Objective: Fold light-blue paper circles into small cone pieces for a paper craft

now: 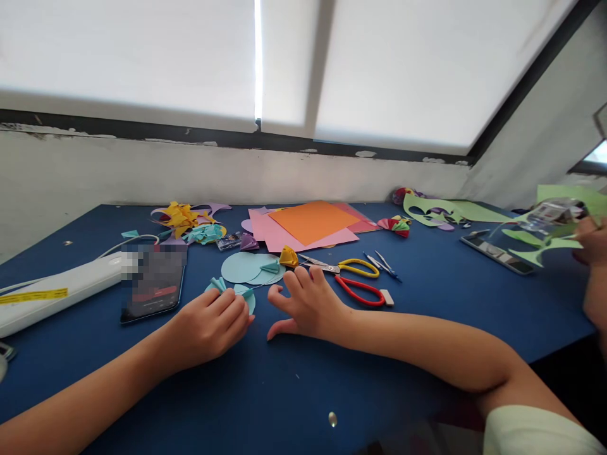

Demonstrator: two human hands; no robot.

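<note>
My left hand [213,325] pinches a folded light blue paper piece [245,297] just above the blue table. Part of the paper is hidden behind my fingers. A thin line, perhaps thread, runs from it toward the right. My right hand [313,306] is beside it with fingers spread and nothing visible in them. Just beyond my hands lie light blue paper circles [237,266] with a small folded piece on top. Past my right fingertips are a yellow folded paper piece [288,257] and scissors [332,268] with one yellow and one red handle, partly opened.
A white eraser [387,297] touches the red handle. Stacked coloured sheets [313,222] lie farther back. On the left are a phone [154,287] and a white power strip [71,291]. At right, another person's hand [595,243] is near green paper [540,243] and a second phone [497,253].
</note>
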